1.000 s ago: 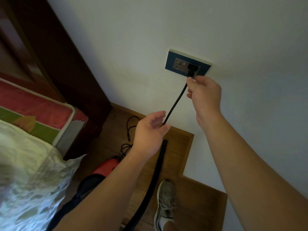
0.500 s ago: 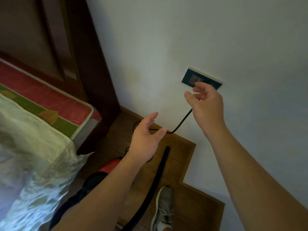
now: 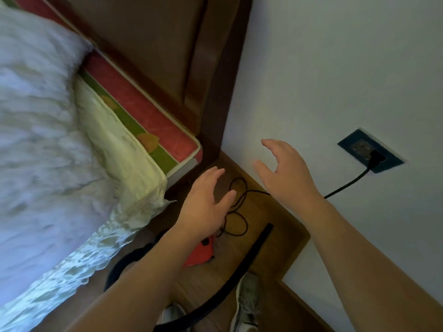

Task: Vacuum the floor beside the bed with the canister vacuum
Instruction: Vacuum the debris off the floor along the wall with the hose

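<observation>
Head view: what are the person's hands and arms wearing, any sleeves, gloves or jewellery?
Nothing shows on them. The left hand and right hand are bare, with no gloves, rings or watch in sight. The left forearm and right forearm are uncovered down to the picture's edge; no sleeve appears.

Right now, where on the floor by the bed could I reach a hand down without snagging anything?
Bare wood lies between the black hose and the wall, and again right of the right shoe. Between the mattress corner and the hose it is crowded: looped cord and the red canister.
</observation>
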Motion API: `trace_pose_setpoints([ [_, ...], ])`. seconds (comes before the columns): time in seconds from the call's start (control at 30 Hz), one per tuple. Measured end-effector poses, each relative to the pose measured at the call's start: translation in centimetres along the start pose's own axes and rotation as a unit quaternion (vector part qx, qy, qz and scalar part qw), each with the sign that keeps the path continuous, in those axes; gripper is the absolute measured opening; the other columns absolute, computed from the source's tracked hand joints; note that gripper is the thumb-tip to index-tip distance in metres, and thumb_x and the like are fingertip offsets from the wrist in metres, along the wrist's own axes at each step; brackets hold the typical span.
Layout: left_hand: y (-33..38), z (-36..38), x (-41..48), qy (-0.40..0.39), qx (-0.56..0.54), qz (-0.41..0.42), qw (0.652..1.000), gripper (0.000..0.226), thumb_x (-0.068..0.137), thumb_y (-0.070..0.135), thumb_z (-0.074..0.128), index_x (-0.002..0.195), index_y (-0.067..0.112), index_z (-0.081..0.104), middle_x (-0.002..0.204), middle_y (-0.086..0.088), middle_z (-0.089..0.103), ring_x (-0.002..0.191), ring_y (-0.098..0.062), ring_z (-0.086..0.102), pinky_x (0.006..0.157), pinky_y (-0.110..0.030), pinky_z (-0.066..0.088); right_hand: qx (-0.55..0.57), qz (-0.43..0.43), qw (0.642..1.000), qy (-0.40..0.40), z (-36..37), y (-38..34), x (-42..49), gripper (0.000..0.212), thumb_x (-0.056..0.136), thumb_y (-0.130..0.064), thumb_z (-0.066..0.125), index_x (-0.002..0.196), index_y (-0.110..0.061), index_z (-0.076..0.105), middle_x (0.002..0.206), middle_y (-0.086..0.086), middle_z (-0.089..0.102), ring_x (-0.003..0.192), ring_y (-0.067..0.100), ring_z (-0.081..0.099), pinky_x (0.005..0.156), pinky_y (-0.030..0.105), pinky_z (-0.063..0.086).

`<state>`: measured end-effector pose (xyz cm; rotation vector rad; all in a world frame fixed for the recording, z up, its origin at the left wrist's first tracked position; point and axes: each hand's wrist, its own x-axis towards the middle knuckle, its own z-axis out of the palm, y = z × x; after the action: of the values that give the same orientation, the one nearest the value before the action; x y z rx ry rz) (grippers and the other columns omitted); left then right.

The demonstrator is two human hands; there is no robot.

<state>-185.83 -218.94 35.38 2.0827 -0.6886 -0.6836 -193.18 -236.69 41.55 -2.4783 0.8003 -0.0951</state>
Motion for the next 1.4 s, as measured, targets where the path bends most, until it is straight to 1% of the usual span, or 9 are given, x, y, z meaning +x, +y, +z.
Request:
trace_pose_setpoints([
  [0.17,-4.6,-1.2,-2.4,0.052,-0.027,-0.098,0.994,0.065,0.095,0.041,0.066,0.152,0.028,0.039,0.155,0.012,0.040,0.143,-0.006,0.035,0.115,-0.026,0.030,-0.019,-0.054,0.992,-0.115,5.0,-1.5,0.6,0.056,0.096,-0.037,0.060,0.148,-0.021,0.044,0.149,-0.003,0.046,0.137,0.014,0.040,0.108,0.023,0.027],
  [0.23,-6.2,-1.2,-3.6,0.071,-0.038,-0.140,0.987,0.067,0.094,0.042,0.068,0.153,0.030,0.039,0.153,0.012,0.042,0.141,-0.007,0.038,0.112,-0.025,0.032,-0.022,-0.073,0.985,-0.157,7.1,-1.9,0.4,0.059,0.095,-0.039,0.061,0.149,-0.023,0.043,0.151,-0.004,0.045,0.138,0.013,0.040,0.110,0.026,0.029],
  [0.43,-10.5,-2.0,-8.2,0.146,-0.083,-0.241,0.956,0.072,0.090,0.041,0.073,0.152,0.033,0.038,0.152,0.012,0.045,0.139,-0.011,0.043,0.115,-0.042,0.041,-0.031,-0.127,0.953,-0.273,12.7,-3.3,-0.8,0.061,0.094,-0.038,0.063,0.149,-0.024,0.041,0.152,-0.005,0.042,0.138,0.014,0.038,0.113,0.032,0.034],
  [0.5,-12.1,-2.2,-10.4,0.170,-0.095,-0.278,0.941,0.075,0.089,0.043,0.073,0.153,0.035,0.035,0.154,0.013,0.043,0.138,-0.014,0.046,0.113,-0.041,0.043,-0.040,-0.145,0.938,-0.312,14.5,-4.0,-1.6,0.061,0.094,-0.038,0.063,0.149,-0.025,0.041,0.152,-0.006,0.042,0.138,0.013,0.038,0.112,0.032,0.035],
  [0.6,-14.8,-1.6,-13.8,0.201,-0.092,-0.325,0.919,0.076,0.089,0.039,0.075,0.154,0.031,0.036,0.155,0.012,0.041,0.136,-0.008,0.043,0.106,-0.025,0.036,-0.061,-0.182,0.911,-0.364,17.6,-5.0,-3.5,0.060,0.094,-0.037,0.063,0.148,-0.024,0.042,0.151,-0.006,0.043,0.138,0.014,0.039,0.113,0.032,0.036],
  [0.73,-18.8,0.4,-18.0,0.228,-0.112,-0.369,0.894,0.076,0.088,0.036,0.076,0.153,0.023,0.039,0.155,0.006,0.045,0.142,-0.010,0.040,0.113,-0.027,0.032,-0.083,-0.215,0.875,-0.426,22.9,-5.3,-7.0,0.060,0.095,-0.036,0.063,0.149,-0.022,0.042,0.152,-0.006,0.042,0.140,0.014,0.038,0.112,0.030,0.034],
  [0.97,-26.9,4.7,-23.9,0.273,-0.153,-0.444,0.840,0.077,0.088,0.034,0.076,0.154,0.029,0.037,0.154,0.011,0.043,0.142,-0.010,0.041,0.117,-0.038,0.037,-0.121,-0.220,0.816,-0.521,33.8,-3.0,-13.7,0.064,0.092,-0.038,0.067,0.148,-0.023,0.042,0.150,-0.006,0.043,0.138,0.014,0.040,0.111,0.030,0.035],
  [1.17,-31.9,8.7,-27.8,0.307,-0.167,-0.475,0.807,0.073,0.087,0.027,0.078,0.150,0.026,0.040,0.149,0.011,0.046,0.130,0.000,0.041,0.104,-0.021,0.032,-0.167,-0.222,0.761,-0.586,40.8,-0.4,-18.6,0.066,0.092,-0.040,0.066,0.150,-0.023,0.039,0.152,-0.004,0.042,0.139,0.016,0.041,0.111,0.032,0.037],
  [1.4,-34.9,12.0,-29.4,0.339,-0.208,-0.498,0.770,0.087,0.086,0.032,0.079,0.157,0.028,0.028,0.158,0.010,0.038,0.143,-0.007,0.037,0.116,-0.032,0.035,-0.173,-0.189,0.747,-0.614,45.7,1.3,-21.8,0.075,0.090,-0.041,0.069,0.153,-0.023,0.035,0.154,-0.002,0.041,0.140,0.018,0.041,0.112,0.037,0.040],
])
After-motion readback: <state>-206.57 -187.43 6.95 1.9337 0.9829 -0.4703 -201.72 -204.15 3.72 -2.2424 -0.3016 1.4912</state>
